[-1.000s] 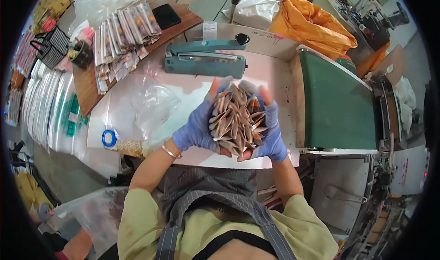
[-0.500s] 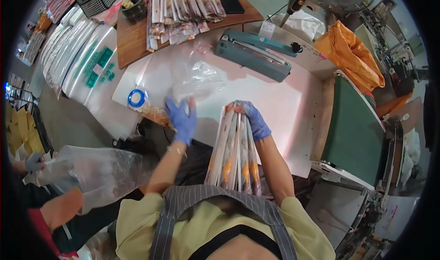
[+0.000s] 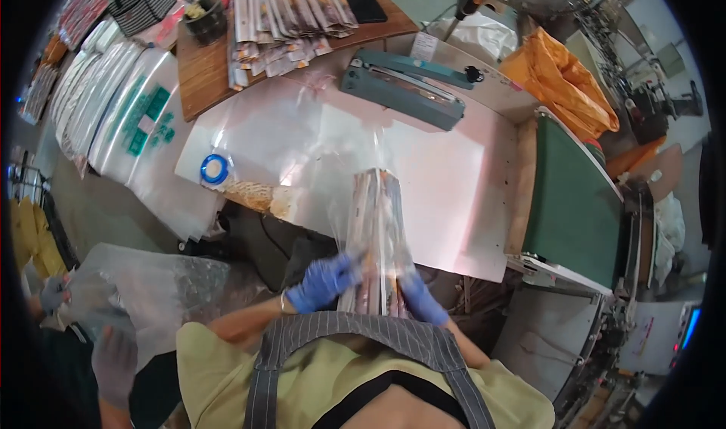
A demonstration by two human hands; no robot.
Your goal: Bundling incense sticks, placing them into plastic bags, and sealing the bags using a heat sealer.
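A bundle of long, slim printed packets [image 3: 368, 296] lies lengthwise in front of my apron, its far end over the white worktop. A clear plastic bag [image 3: 380, 145] surrounds the far part of the bundle, and its loose far end rests on the worktop. My left hand [image 3: 321, 284], in a blue glove, is closed on the bag's left edge, slightly blurred. On the other side, my right hand [image 3: 423, 299], also gloved in blue, grips the bag and bundle along the right edge; its thumb is hidden.
A grey-green bag sealer [image 3: 404, 88] stands on the white worktop [image 3: 461, 194]. Behind it, a wooden board [image 3: 200, 81] carries more packets [image 3: 291, 20] and a phone [image 3: 364, 4]. A tape roll [image 3: 215, 169] sits at left. A co-worker's gloved hand [image 3: 115, 365] is at lower left.
Both hands have come together toward my body, one on each side of the bundle. My left hand left the worktop with the clear bag, which now covers the packets' far part.
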